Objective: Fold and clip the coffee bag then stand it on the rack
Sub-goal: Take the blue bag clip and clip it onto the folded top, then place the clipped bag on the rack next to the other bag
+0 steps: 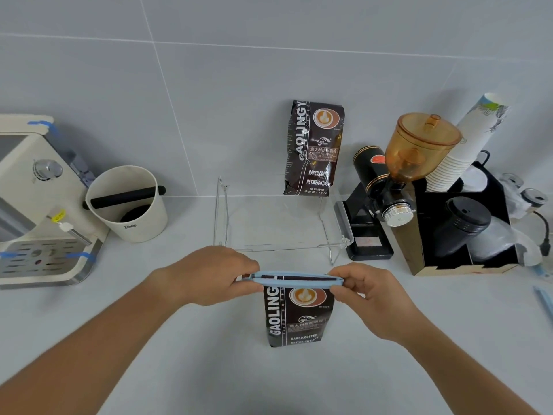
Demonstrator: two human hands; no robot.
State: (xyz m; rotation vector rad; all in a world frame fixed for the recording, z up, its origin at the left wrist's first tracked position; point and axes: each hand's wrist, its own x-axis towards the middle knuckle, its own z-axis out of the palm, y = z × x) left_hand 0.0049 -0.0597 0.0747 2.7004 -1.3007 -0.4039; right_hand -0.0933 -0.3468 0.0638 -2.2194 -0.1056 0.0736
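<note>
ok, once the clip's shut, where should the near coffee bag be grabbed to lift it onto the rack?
Probably the mid-body, just below the blue clip, one hand wrapping it from the right. The near coffee bag stands upright on the counter, its two narrow sides free and its flat front facing the camera. Both the left hand and the right hand are pinching the clip's ends now. The clear rack sits directly behind.

pale grey counter (pixel 185 348) under even soft light, large grey wall tiles (pixel 239 85) with thin white grout rising behind the counter, cream espresso machine (pixel 39 205) at the counter's left edge, black organizer box (pixel 466 235) at its right
</note>
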